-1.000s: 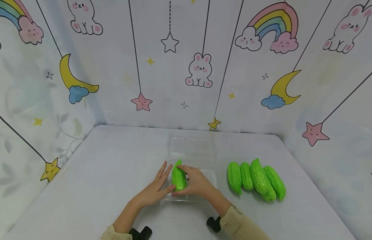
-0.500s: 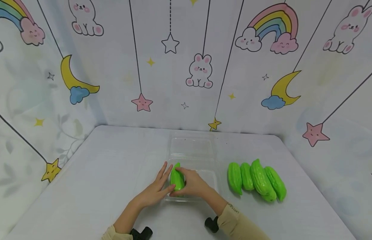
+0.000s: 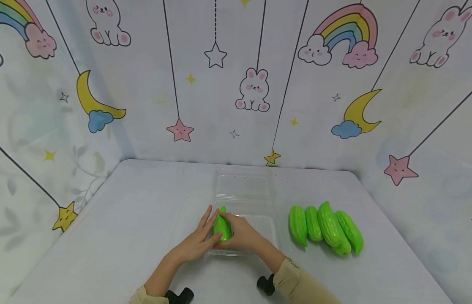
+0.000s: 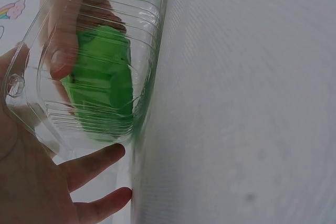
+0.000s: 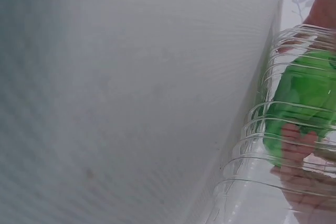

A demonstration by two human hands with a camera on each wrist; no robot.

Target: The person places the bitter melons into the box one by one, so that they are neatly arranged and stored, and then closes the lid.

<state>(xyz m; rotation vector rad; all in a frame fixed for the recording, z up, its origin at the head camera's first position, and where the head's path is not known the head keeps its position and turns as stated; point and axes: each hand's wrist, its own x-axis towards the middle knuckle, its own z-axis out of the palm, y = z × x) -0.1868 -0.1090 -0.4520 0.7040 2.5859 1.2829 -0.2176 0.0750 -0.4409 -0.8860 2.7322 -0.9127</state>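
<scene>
A clear plastic clamshell box [image 3: 264,226] lies with its lid [image 3: 241,184] folded back, away from me. My right hand [image 3: 241,233] grips a bright green bitter melon [image 3: 222,227] between thumb and fingers, inside the box at its left side. Through the ribbed wall in the left wrist view, the bitter melon [image 4: 105,82] shows low in the box. My left hand [image 3: 199,242] rests against the box's left edge, fingers stretched out. Its thumb reaches over the rim, close to the melon. In the right wrist view the melon [image 5: 307,90] appears behind the wall, with fingertips around it.
Several more green bitter melons [image 3: 328,226] lie side by side on the white table [image 3: 159,198], right of the box. A printed cloth [image 3: 205,101] with rabbits and stars hangs behind the table. Black wrist devices [image 3: 180,295] sit below the sleeves.
My right hand has moved slightly left and down with the bitter melon, setting it nearer the box's left wall. The left hand has stayed in place.
</scene>
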